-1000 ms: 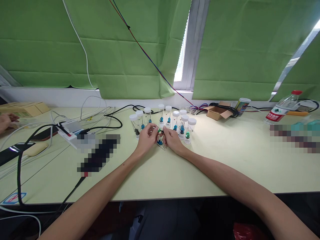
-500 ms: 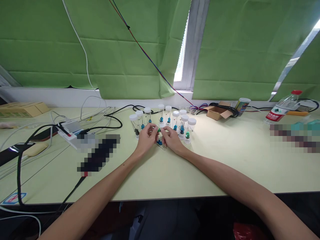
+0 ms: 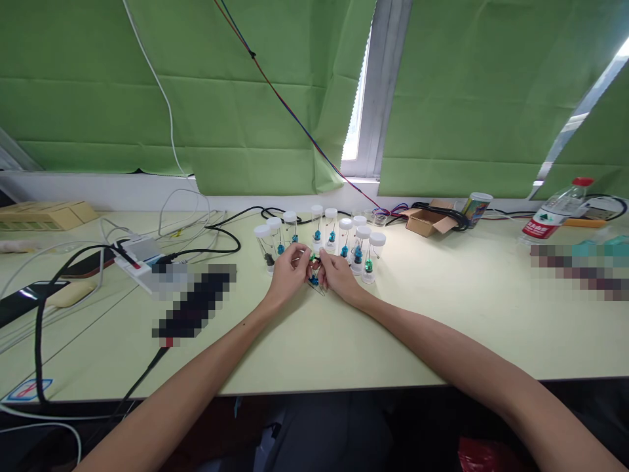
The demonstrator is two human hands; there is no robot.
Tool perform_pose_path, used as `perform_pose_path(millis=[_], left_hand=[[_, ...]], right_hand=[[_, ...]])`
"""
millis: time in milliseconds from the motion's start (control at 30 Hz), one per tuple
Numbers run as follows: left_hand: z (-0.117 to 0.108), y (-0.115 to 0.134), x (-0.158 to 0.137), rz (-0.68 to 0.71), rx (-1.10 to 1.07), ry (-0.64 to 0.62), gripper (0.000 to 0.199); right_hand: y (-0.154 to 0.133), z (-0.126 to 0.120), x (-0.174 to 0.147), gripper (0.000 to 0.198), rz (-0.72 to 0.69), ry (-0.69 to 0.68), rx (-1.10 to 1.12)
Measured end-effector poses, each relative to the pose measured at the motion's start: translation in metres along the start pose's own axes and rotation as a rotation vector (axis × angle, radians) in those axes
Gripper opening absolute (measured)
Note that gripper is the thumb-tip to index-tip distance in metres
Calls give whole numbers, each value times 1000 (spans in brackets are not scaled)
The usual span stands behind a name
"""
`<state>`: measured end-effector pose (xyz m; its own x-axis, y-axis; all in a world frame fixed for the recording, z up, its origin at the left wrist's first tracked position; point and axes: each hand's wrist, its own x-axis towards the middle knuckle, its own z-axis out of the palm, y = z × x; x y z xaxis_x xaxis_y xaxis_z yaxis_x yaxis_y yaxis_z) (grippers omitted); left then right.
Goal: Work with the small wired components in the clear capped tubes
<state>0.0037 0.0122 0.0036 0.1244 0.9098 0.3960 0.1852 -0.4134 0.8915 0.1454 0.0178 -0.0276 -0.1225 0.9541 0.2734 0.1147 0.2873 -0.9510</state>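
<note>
Close together over the middle of the table, my left hand (image 3: 289, 273) and my right hand (image 3: 339, 275) both have their fingers pinched. A tiny green part (image 3: 313, 257) sits between the fingertips of my left hand. Its dark end meets the fingertips of my right hand; finer detail is too small to tell. Just below the fingers lies a blue part (image 3: 313, 280) with thin wire ends, partly covered by my hands. Around them stand several clear tubes with white caps, holding small blue, green or dark pieces, such as the tube (image 3: 376, 250) beside my right hand.
Black cables and a white power strip (image 3: 137, 262) lie at the left, near a phone (image 3: 29, 298). Toward the back right are an open cardboard box (image 3: 425, 221), a printed can (image 3: 476, 208) and a red-capped bottle (image 3: 555, 213). Green blinds (image 3: 275, 131) hang behind the table.
My right fingertips have shifted slightly right and down, and a dark bit now shows beside the green part. My left hand has barely moved.
</note>
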Motion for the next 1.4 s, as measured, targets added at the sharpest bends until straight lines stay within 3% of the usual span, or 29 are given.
perform_pose_path(millis=[267,500,1000,1400], left_hand=[[0,-1,0,-9,-45,25,33],[-1,-4,1,8,-36,15,31],[0,1,-1,-5,-18,-20,30],[0,0,1,-14,-36,32,33]], right_hand=[[-4,-1,-3,41,-38,-13,59],[0,0,-2,35,-67,-48,126],[-4,-1,-2,52,-59,-2,26],[-1,-1,-2,38,-55,8,58]])
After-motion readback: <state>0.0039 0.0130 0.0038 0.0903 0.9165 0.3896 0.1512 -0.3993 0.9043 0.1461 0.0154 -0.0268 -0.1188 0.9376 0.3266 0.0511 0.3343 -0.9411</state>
